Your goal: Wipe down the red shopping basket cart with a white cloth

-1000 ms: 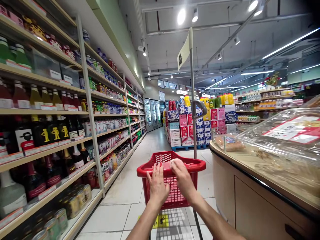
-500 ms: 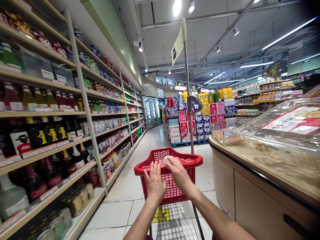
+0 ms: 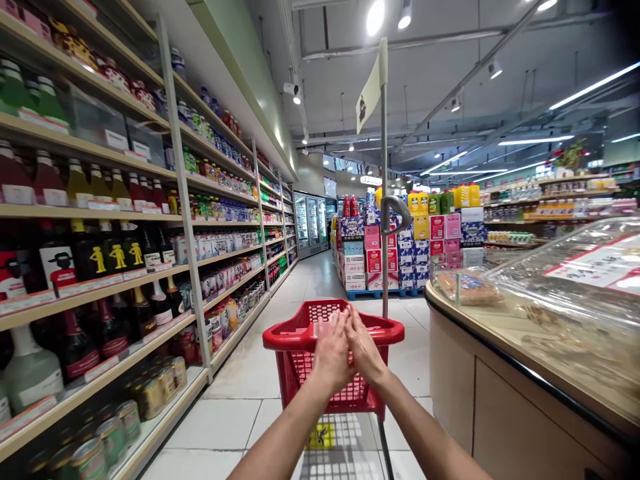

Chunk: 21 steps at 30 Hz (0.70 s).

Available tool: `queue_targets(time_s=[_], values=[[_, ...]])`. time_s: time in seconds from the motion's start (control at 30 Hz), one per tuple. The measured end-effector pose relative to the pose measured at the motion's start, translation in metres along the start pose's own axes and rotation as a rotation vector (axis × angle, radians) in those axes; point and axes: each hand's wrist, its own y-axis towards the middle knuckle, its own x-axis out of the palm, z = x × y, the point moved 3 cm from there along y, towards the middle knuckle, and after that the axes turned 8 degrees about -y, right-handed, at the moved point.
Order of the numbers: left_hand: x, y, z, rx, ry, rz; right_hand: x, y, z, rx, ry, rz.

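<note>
My left hand (image 3: 331, 357) and my right hand (image 3: 365, 350) meet over the near rim of a red plastic shopping cart basket (image 3: 287, 339). The fingers of both hands are straight and point forward, with palms turned toward each other. My left hand is flat and slightly blurred. The fingers of my right hand lie close together against it. Whatever lies between the palms is hidden. The basket has perforated sides, and a grey pole (image 3: 385, 167) with a small pale flag (image 3: 370, 90) rises behind it.
Shelves of bottles and cans (image 3: 187, 267) run along the left. On the right stands a curved counter (image 3: 453, 380) with clear plastic covers and a packaged bread (image 3: 470, 288). Stacked drink boxes (image 3: 373, 260) stand ahead on a blue pallet, with glass-door fridges (image 3: 310, 217) beyond.
My hands have come together from slightly apart. The small white wad at my right fingertips is now out of sight. The view has swung slightly left.
</note>
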Motion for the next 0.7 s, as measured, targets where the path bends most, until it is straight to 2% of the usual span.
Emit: queue_targets(time_s=[0.07,0.13,0.23,0.33,0.4,0.5,0.57,0.63,0.7], values=[[0.007,0.011,0.002,-0.017,-0.023,-0.018,-0.007,-0.004,0.019,0.024,-0.078,0.034],[0.005,0.012,-0.010,-0.059,-0.038,0.021,-0.010,-0.009,0.037,-0.010,-0.171,0.020],[-0.017,-0.006,-0.045,-0.104,-0.034,0.109,-0.008,-0.016,0.051,-0.066,-0.211,0.028],[-0.037,-0.030,-0.074,-0.214,-0.016,0.196,0.000,-0.021,0.049,-0.080,-0.228,0.108],[-0.035,-0.037,-0.071,-0.205,-0.028,0.225,0.005,-0.023,0.044,-0.088,-0.263,0.148],[-0.012,-0.030,-0.041,-0.033,-0.065,0.192,0.011,-0.026,0.042,-0.100,-0.314,0.157],[-0.002,-0.025,-0.031,0.017,-0.044,0.186,0.011,-0.027,0.044,-0.147,-0.331,0.114],[-0.006,-0.029,-0.041,-0.022,-0.003,0.214,0.011,-0.029,0.047,-0.191,-0.334,0.073],[-0.019,-0.039,-0.062,-0.135,0.042,0.272,0.010,-0.030,0.048,-0.203,-0.332,0.067]])
